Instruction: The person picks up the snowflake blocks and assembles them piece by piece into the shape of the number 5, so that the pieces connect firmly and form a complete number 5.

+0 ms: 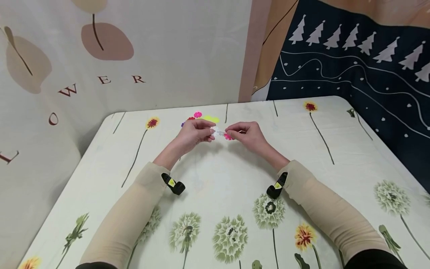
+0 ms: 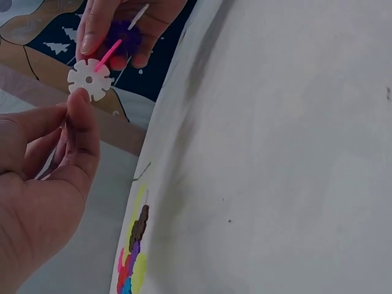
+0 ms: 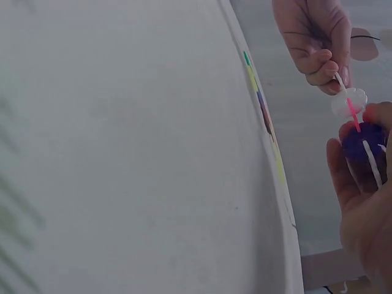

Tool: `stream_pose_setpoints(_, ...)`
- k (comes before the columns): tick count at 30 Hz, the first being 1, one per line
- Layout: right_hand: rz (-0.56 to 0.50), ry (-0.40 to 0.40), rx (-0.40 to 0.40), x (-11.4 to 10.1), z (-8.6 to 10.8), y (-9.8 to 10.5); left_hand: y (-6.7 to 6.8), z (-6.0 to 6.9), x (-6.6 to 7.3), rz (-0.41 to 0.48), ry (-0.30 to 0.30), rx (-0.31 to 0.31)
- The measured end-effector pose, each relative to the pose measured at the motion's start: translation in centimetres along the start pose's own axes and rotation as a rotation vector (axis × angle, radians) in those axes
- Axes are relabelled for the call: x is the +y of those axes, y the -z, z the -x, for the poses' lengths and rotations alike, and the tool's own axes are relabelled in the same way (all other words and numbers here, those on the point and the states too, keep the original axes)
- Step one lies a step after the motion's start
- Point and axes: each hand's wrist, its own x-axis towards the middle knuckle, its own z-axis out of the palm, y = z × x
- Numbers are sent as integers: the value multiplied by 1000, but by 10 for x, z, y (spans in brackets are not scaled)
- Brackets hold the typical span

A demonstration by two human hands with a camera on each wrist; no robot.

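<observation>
The left hand [image 1: 195, 132] has its grip pinching the white end [image 3: 339, 79] of a chain of notched discs [image 3: 354, 114]; the right hand [image 1: 248, 136] grasps the chain around its purple disc [image 3: 361, 147]. This chain is above the worktop [image 1: 215, 179], near the far edge, where coloured pieces [image 1: 211, 118] lie.

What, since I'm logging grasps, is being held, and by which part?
A chain of joined discs: the left hand pinches one white end; the right hand holds near the purple disc, exact contact unclear.
</observation>
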Motion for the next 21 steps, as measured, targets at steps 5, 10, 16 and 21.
stream_pose_setpoints(5,27,-33,35,0,0,-1,0,-2,-1,5,-15,28)
stream_pose_setpoints(10,-44,-65,51,-1,0,-4,-2,-3,-1,10,-20,44)
stream_pose_setpoints(16,-127,-156,68,0,-1,-7,-4,-4,-2,29,-24,45)
stream_pose_setpoints(21,-140,-175,50,0,-1,-10,-7,-3,-1,6,-19,15)
